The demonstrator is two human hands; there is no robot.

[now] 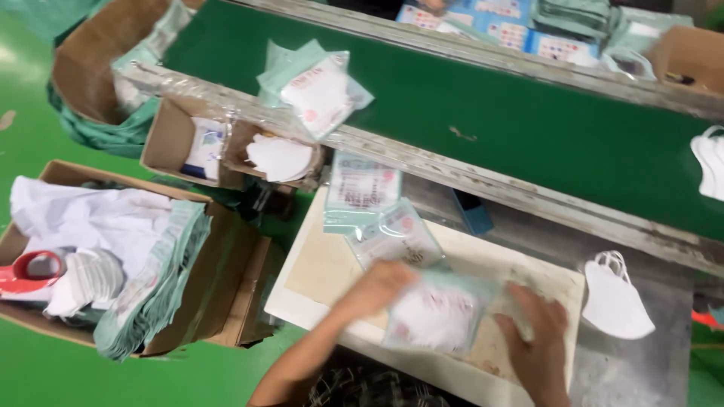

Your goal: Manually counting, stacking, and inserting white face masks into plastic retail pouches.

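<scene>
Both hands hold a pale green plastic pouch with a white mask inside (437,313), flat on a white board (317,271). My left hand (373,288) grips the pouch's left edge; my right hand (535,328) grips its right edge. Just beyond the pouch lie two more pouches: a clear-fronted one (396,237) and a printed green one (360,188). A loose white mask (615,298) lies on the grey table to the right of the board.
A green conveyor belt (528,128) runs across the back, carrying a pile of filled pouches (313,83) and white masks (709,166) at the right edge. Small cardboard boxes (173,139) hold masks at the left. A large box (226,279) holds white masks and stacked green pouches.
</scene>
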